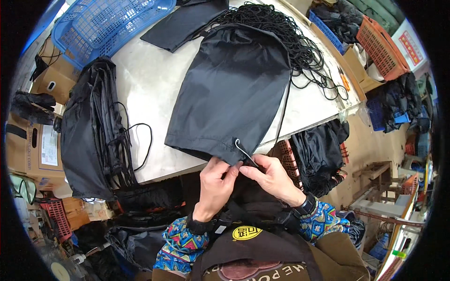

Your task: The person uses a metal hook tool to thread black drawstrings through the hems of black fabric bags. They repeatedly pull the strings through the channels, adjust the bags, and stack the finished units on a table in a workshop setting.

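A black fabric drawstring bag (pixel 232 89) lies flat on the white table (pixel 145 79), its open hem toward me at the table's front edge. My left hand (pixel 216 183) pinches the hem from below left. My right hand (pixel 272 175) grips the same hem and holds a thin metal threading tool (pixel 243 151) that pokes out of the hem channel. A black cord (pixel 282 114) runs along the bag's right side back to a tangled heap of black cord (pixel 286 37) at the far side of the table.
A stack of finished black bags (pixel 91 126) with loose cords lies at the table's left. A blue plastic basket (pixel 105 23) stands at the back left, another black fabric piece (pixel 185 21) beside it. Orange crates (pixel 382 44), cardboard boxes (pixel 33 145) and piles of black bags surround the table.
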`<state>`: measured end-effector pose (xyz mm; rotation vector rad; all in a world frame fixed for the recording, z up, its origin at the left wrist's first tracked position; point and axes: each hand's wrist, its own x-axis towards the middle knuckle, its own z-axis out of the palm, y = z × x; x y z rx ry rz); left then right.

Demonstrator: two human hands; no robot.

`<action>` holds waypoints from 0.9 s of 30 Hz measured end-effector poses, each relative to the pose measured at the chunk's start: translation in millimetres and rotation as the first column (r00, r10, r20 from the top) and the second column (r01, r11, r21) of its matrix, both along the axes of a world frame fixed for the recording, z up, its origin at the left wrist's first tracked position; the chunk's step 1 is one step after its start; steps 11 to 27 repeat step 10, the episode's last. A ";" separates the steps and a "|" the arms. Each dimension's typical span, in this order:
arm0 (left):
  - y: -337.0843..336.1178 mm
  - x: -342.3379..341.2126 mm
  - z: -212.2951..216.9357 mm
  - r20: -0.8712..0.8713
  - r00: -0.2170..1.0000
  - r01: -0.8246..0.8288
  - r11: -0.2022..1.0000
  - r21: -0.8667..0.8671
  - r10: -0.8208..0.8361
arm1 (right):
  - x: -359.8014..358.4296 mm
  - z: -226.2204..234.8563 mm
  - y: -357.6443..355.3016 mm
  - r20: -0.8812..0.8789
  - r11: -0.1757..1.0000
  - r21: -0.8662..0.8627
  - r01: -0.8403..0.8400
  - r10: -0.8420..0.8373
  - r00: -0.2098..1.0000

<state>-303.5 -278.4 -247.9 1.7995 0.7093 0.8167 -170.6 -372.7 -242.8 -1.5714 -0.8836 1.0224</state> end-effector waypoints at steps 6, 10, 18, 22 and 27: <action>0.0 -8.6 5.5 -0.186 0.982 -0.008 0.997 0.076 0.022 | -1.7 1.5 3.2 0.230 0.999 0.017 -0.051 0.046 0.972; 3.8 -14.2 -5.7 0.057 0.998 0.038 0.833 -0.551 -0.007 | -10.2 -6.4 8.9 0.348 0.986 0.163 0.037 -0.093 0.933; 3.8 -14.2 -5.7 0.057 0.998 0.038 0.833 -0.551 -0.007 | -10.2 -6.4 8.9 0.348 0.986 0.163 0.037 -0.093 0.933; 3.8 -14.2 -5.7 0.057 0.998 0.038 0.833 -0.551 -0.007 | -10.2 -6.4 8.9 0.348 0.986 0.163 0.037 -0.093 0.933; 3.8 -14.2 -5.7 0.057 0.998 0.038 0.833 -0.551 -0.007 | -10.2 -6.4 8.9 0.348 0.986 0.163 0.037 -0.093 0.933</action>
